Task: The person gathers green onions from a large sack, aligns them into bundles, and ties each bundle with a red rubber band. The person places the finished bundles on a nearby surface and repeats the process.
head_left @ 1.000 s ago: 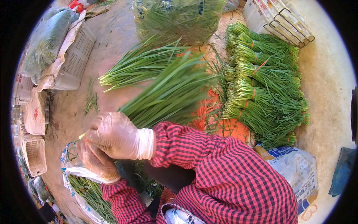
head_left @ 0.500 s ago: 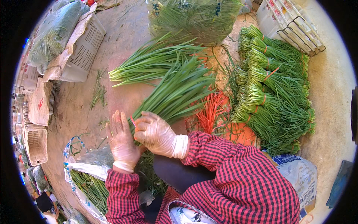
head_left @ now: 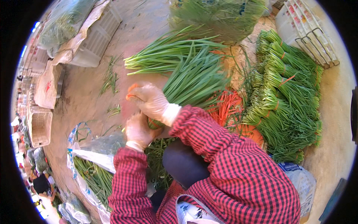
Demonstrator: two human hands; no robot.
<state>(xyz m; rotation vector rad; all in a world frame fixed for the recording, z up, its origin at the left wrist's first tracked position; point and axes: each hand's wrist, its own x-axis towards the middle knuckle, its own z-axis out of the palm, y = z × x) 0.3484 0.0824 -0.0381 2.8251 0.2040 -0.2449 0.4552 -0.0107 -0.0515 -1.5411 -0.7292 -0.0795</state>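
A bunch of garlic chives [head_left: 197,76] lies slanted before me, its stem end toward my hands. My left hand [head_left: 138,130], in a pale thin glove, is closed around the stems low on the bunch. Just above it my right hand [head_left: 152,101], gloved too, is closed with an orange tie [head_left: 132,88] pinched at its fingertips. Both hands hide most of the stem ends. Beyond the bunch, loose chives [head_left: 160,56] rest on a reddish board [head_left: 132,106]. A heap of red-orange ties [head_left: 225,106] lies to the right of the bunch.
Tied chive bundles [head_left: 289,100] are stacked at the right. A clear bag of greens [head_left: 220,18] stands at the far side, a white crate [head_left: 305,31] far right. Crates [head_left: 99,37] line the left. An open bag of chives [head_left: 93,173] sits near my left arm.
My left hand has gone from stretched flat beside the stems to gripping them. My right hand has pulled the orange tie up and away from the bunch. The whole view has shifted slightly.
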